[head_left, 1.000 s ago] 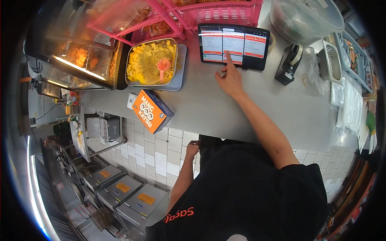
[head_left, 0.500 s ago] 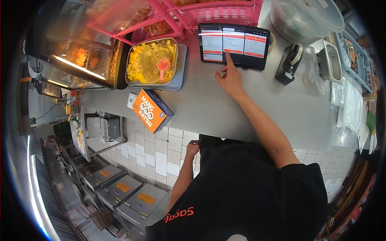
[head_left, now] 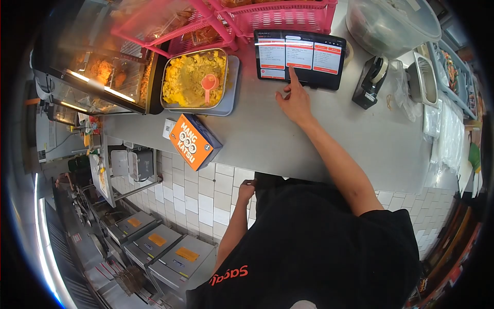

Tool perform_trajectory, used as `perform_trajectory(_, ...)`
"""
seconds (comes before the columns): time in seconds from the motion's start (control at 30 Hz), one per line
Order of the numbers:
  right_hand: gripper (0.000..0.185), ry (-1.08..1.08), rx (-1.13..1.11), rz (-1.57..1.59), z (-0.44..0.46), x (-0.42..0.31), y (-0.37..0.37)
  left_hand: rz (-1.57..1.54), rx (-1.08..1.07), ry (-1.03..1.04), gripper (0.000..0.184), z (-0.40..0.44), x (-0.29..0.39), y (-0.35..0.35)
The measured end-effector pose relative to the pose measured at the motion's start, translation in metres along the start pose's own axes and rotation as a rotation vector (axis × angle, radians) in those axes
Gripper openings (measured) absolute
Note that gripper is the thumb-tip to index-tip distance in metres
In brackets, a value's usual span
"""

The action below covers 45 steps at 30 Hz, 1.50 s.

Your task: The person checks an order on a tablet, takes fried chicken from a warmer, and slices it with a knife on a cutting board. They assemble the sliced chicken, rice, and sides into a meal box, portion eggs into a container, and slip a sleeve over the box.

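My right hand (head_left: 295,104) reaches over the counter to a black tablet (head_left: 323,80) at the back. Its index finger is stretched out with the tip at the lower part of the screen, over the middle of three white-and-red panels. The thumb stands apart, and nothing is held. Whether the fingertip presses the glass, I cannot tell. My left hand (head_left: 247,190) hangs low by my side, near the counter's front edge and my dark trousers. Its fingers are small and partly hidden. An orange box (head_left: 190,143) lettered "Mang Katsu" stands at the counter's front edge.
A metal tray (head_left: 225,92) of yellow food holds a pink scoop (head_left: 209,83). Pink baskets (head_left: 288,18) stand behind it, beside a lit food display (head_left: 103,77). On the right are a tape dispenser (head_left: 369,85), a clear tub (head_left: 393,26) and a steel pan (head_left: 424,82).
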State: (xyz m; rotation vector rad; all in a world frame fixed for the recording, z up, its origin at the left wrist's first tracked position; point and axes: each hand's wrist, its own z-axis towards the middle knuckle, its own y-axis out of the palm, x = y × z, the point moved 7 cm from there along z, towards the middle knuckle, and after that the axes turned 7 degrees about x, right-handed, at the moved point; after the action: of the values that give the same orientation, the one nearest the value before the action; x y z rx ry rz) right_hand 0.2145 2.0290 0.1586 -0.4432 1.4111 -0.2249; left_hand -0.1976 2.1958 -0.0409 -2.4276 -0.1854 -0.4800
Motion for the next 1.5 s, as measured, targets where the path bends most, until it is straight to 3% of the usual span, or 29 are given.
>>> perform_trajectory(0.37,0.083,-0.032,0.045,0.058,-0.006,0.006,0.002,0.050,-0.014,0.047,0.049,0.010,-0.003,0.002)
perform_trajectory(0.73,0.022,-0.222,0.107,-0.049,-0.006,0.004,0.009,0.078,-0.035,0.078,0.049,0.026,0.005,0.006)
perform_trajectory(1.07,0.011,-0.219,0.073,-0.060,-0.006,-0.002,0.010,0.302,-0.010,0.188,0.041,0.086,-0.014,0.009)
perform_trajectory(1.13,0.011,-0.250,0.105,-0.086,-0.007,-0.005,0.008,0.644,-0.036,0.523,0.041,0.105,-0.006,0.019)
perform_trajectory(1.17,0.011,-0.249,0.110,-0.095,-0.007,-0.006,0.008,0.854,-0.164,0.525,0.042,0.104,-0.002,0.025)
perform_trajectory(1.2,0.012,-0.236,0.119,-0.078,-0.007,-0.006,0.007,0.853,-0.169,0.531,0.042,0.113,-0.004,0.028)
perform_trajectory(1.27,0.014,-0.221,0.130,-0.065,-0.006,-0.005,0.007,1.081,-0.043,1.194,0.041,0.113,0.010,0.044)
perform_trajectory(1.33,0.017,-0.216,0.130,-0.084,-0.005,-0.003,0.009,1.184,-0.064,1.177,0.043,0.099,0.033,0.041)
perform_trajectory(1.4,0.017,-0.199,0.126,-0.090,-0.005,-0.002,0.010,0.770,-0.035,1.135,0.043,0.098,0.052,0.031)
perform_trajectory(1.5,0.017,-0.181,0.140,-0.090,-0.006,-0.002,0.011,0.703,-0.053,1.153,0.043,0.107,0.067,0.033)
